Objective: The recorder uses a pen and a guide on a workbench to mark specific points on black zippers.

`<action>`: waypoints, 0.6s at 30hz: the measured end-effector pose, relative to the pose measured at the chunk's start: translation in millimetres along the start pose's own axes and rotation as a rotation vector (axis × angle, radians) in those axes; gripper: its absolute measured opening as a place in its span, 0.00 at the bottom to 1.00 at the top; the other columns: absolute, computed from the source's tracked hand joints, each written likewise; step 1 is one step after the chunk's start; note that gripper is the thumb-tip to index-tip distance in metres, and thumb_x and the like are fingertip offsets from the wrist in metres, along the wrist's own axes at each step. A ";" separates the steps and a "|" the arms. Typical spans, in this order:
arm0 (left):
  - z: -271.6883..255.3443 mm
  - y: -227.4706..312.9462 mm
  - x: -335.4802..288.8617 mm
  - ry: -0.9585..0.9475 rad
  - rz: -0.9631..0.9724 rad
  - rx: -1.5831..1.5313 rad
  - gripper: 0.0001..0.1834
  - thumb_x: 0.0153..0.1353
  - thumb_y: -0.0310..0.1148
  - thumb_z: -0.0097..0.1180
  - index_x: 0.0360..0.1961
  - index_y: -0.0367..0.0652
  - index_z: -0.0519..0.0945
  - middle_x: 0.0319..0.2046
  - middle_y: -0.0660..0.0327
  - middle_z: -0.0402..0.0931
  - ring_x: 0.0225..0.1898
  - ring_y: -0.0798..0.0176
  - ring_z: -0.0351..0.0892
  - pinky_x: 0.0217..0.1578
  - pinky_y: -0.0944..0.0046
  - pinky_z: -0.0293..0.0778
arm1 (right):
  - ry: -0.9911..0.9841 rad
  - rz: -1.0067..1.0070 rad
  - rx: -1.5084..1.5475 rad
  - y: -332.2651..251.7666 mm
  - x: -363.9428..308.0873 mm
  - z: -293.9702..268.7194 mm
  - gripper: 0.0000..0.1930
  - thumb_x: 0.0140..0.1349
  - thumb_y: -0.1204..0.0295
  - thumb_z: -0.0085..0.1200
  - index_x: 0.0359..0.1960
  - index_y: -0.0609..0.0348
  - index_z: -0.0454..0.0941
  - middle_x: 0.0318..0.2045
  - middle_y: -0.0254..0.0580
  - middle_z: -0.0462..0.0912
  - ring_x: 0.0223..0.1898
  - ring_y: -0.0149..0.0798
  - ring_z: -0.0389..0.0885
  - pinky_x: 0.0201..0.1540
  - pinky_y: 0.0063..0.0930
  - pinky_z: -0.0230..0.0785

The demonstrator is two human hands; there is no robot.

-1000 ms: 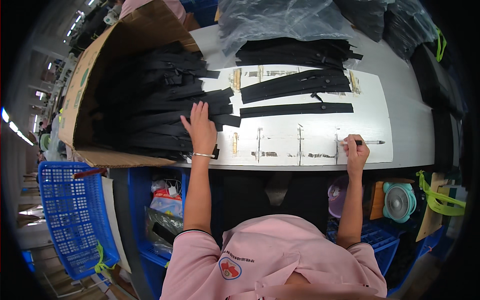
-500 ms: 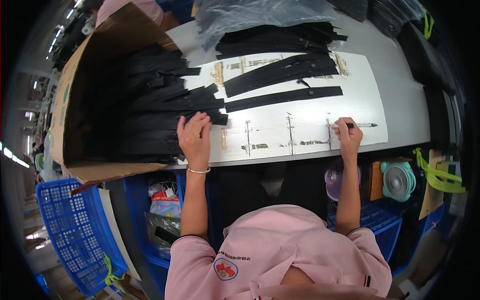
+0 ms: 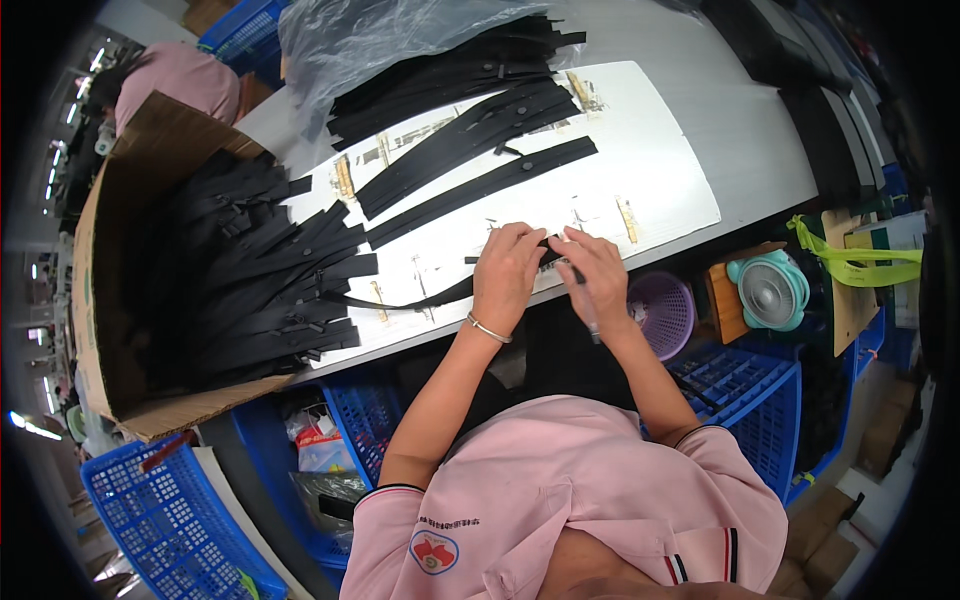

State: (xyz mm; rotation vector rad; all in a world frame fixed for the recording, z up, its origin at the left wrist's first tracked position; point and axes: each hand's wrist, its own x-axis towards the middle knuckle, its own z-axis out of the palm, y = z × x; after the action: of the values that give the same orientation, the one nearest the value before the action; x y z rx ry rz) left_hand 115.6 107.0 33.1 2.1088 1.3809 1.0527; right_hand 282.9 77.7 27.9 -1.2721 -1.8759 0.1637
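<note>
Near the counter's (image 3: 760,140) front edge, the left hand (image 3: 507,272) and right hand (image 3: 597,278) press a long black fabric strip (image 3: 420,297) onto the white marked template sheet (image 3: 660,170), fingers together; the right hand also pinches a pen (image 3: 590,318).

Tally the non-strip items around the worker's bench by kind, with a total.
Blue plastic crates: 3
Brown cardboard box holding black strips: 1
Purple plastic basket: 1
Teal desk fan: 1
White marked template sheet: 1
Clear plastic bag: 1
Total: 8
</note>
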 end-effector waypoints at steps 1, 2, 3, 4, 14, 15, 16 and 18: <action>2.6 2.9 0.9 0.022 0.008 -0.011 0.12 0.57 0.23 0.64 0.44 0.38 0.84 0.43 0.56 0.79 0.44 0.52 0.78 0.47 0.56 0.73 | 0.001 0.003 -0.003 3.5 -5.1 0.6 0.17 0.56 0.78 0.65 0.49 0.56 0.83 0.49 0.45 0.85 0.52 0.46 0.83 0.54 0.39 0.72; 1.7 5.0 -0.6 0.032 0.029 0.024 0.12 0.58 0.23 0.64 0.44 0.38 0.84 0.47 0.55 0.79 0.48 0.51 0.77 0.51 0.54 0.72 | -0.020 -0.038 -0.051 7.7 -9.7 0.0 0.18 0.56 0.78 0.65 0.50 0.56 0.82 0.51 0.45 0.85 0.55 0.46 0.81 0.57 0.41 0.70; 0.0 5.0 -3.5 0.030 0.028 0.024 0.12 0.58 0.23 0.64 0.44 0.38 0.84 0.47 0.55 0.79 0.48 0.51 0.77 0.51 0.54 0.72 | -0.043 -0.081 -0.096 12.1 -13.7 -2.0 0.20 0.57 0.77 0.65 0.52 0.56 0.80 0.53 0.44 0.84 0.58 0.46 0.79 0.60 0.43 0.68; -3.2 3.4 -7.9 0.081 0.058 0.091 0.12 0.58 0.23 0.63 0.45 0.38 0.84 0.48 0.55 0.79 0.50 0.50 0.77 0.53 0.52 0.72 | -0.044 -0.064 -0.135 16.2 -16.7 -6.8 0.20 0.58 0.75 0.65 0.54 0.56 0.79 0.54 0.40 0.84 0.62 0.47 0.77 0.65 0.47 0.63; -42.2 -18.1 -61.7 0.053 -0.037 0.341 0.16 0.65 0.28 0.59 0.54 0.39 0.82 0.58 0.55 0.79 0.66 0.52 0.72 0.71 0.41 0.53 | 0.051 -0.065 -0.263 71.5 -23.3 -37.8 0.18 0.61 0.77 0.63 0.54 0.57 0.80 0.55 0.35 0.86 0.60 0.42 0.78 0.69 0.45 0.59; -45.9 -17.8 -67.3 0.055 -0.071 0.369 0.19 0.66 0.30 0.60 0.57 0.39 0.81 0.60 0.55 0.78 0.67 0.52 0.71 0.72 0.39 0.49 | 0.044 -0.075 -0.248 71.9 -24.9 -35.8 0.18 0.61 0.77 0.63 0.54 0.57 0.80 0.55 0.35 0.86 0.60 0.42 0.78 0.69 0.45 0.59; -49.3 -17.9 -72.5 0.058 -0.104 0.395 0.21 0.66 0.32 0.61 0.59 0.39 0.80 0.62 0.55 0.77 0.69 0.52 0.69 0.73 0.37 0.44 | 0.058 -0.065 -0.256 73.5 -26.4 -34.9 0.18 0.62 0.78 0.62 0.54 0.57 0.80 0.55 0.36 0.86 0.60 0.42 0.78 0.69 0.45 0.59; -58.3 -24.7 -85.2 0.087 -0.156 0.407 0.24 0.66 0.34 0.62 0.61 0.39 0.78 0.64 0.55 0.75 0.70 0.51 0.68 0.73 0.35 0.41 | 0.080 -0.063 -0.267 74.7 -27.9 -32.8 0.17 0.62 0.78 0.61 0.54 0.59 0.80 0.55 0.38 0.85 0.60 0.43 0.78 0.69 0.46 0.60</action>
State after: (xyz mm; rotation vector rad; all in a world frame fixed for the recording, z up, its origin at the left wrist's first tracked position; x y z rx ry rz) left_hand 36.8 36.9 21.7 2.1996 1.9026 0.8662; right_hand 362.1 79.7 -6.2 -1.3721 -1.9119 -0.1750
